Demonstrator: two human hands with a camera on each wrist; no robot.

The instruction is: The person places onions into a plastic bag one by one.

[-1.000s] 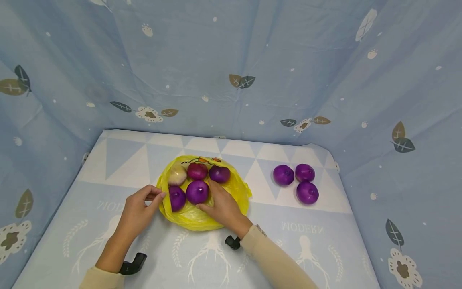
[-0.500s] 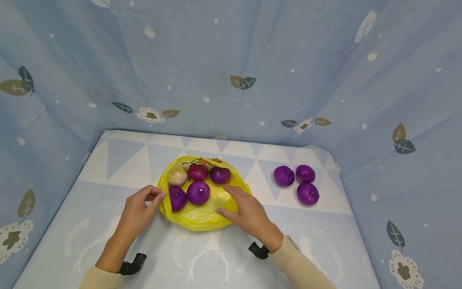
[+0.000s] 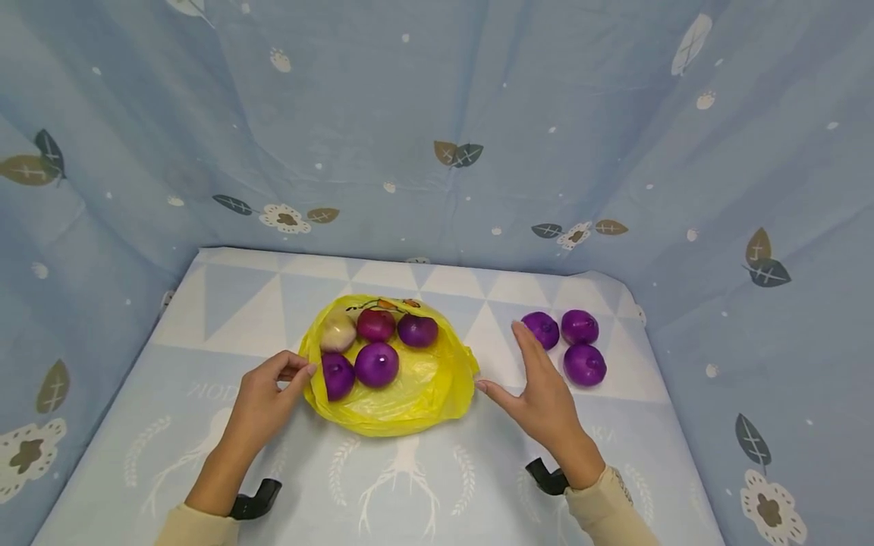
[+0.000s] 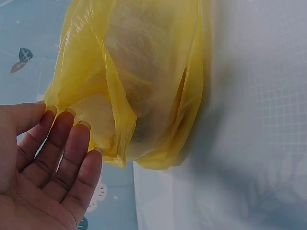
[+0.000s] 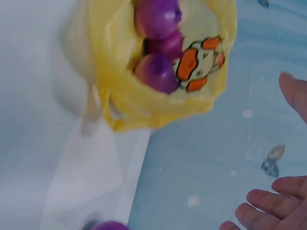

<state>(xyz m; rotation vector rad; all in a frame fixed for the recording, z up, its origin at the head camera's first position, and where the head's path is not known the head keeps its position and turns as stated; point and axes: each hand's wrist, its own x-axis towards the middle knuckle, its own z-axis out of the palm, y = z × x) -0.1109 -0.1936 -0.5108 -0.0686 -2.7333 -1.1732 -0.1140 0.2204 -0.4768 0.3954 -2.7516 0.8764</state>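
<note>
A yellow plastic bag lies with its mouth spread wide on the table. Inside are several onions: a pale one, a reddish one and purple ones, such as the front middle onion. My left hand pinches the bag's left rim between thumb and fingertips, as the left wrist view also shows on the yellow plastic. Right of the bag, my right hand holds nothing, thumb and fingers spread apart. Its fingertips overlap the left onion of a group of three purple ones.
Two more purple onions, the back one and the front one, complete that group on the right of the patterned tablecloth. Blue printed curtains enclose the table. Black curved pieces sit at both wrists.
My right hand has let go of the front middle onion and moved out of the bag to the right, near the three onions. My left hand has stayed at the rim.
</note>
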